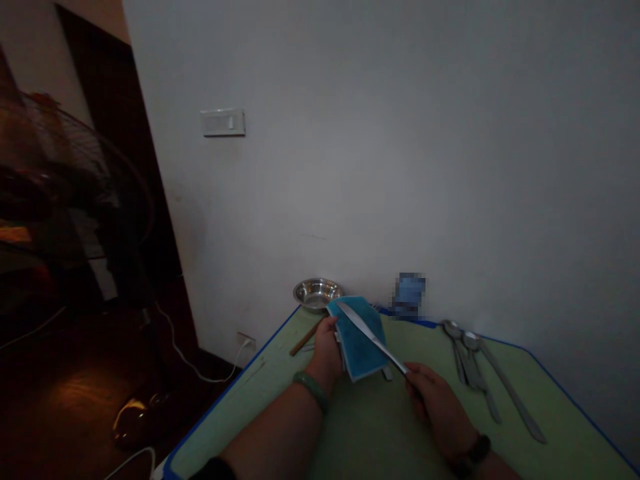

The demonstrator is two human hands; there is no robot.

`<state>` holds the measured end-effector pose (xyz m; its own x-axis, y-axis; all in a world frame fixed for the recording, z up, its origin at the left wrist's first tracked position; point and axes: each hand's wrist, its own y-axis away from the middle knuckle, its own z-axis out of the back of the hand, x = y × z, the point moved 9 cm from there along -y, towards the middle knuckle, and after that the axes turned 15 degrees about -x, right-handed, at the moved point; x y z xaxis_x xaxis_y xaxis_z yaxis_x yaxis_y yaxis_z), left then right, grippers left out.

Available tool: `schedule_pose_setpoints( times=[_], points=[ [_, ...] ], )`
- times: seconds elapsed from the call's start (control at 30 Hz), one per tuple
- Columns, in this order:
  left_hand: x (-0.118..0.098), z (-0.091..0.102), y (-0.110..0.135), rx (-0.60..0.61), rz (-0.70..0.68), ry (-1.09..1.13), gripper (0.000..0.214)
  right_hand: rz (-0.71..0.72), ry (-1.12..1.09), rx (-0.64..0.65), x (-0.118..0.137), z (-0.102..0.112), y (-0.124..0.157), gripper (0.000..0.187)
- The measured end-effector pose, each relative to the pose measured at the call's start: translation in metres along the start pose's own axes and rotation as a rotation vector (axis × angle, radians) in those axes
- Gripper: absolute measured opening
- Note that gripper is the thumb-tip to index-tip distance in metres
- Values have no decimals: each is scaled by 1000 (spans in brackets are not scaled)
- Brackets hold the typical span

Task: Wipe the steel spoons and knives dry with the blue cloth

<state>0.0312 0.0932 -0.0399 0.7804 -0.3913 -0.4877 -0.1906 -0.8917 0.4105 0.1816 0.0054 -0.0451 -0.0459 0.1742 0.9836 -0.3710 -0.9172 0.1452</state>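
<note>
My left hand (326,348) holds a folded blue cloth (361,350) above the table, its thumb on the cloth's left edge. Gripped by its handle in my right hand (440,408), a silver table knife (373,337) points up and left. The blade lies across the face of the cloth; whether it presses on it I cannot tell. Behind the cloth, a metal handle end (387,374) sticks out low on the right. A brown stick-like thing (306,337) lies left of my left hand, partly hidden.
A shiny metal bowl (317,293) stands at the table's back left corner by the wall. Several spoons (471,342) and another knife (515,393) lie on the right of the green table (370,437). A blurred blue object (409,295) leans at the back. A fan stands left.
</note>
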Motion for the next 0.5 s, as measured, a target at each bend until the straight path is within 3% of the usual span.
schedule_pose_setpoints(
  times=[0.5],
  points=[
    [2, -2, 5, -19, 1, 14, 24, 148, 152, -122, -3, 10, -3, 39]
  ],
)
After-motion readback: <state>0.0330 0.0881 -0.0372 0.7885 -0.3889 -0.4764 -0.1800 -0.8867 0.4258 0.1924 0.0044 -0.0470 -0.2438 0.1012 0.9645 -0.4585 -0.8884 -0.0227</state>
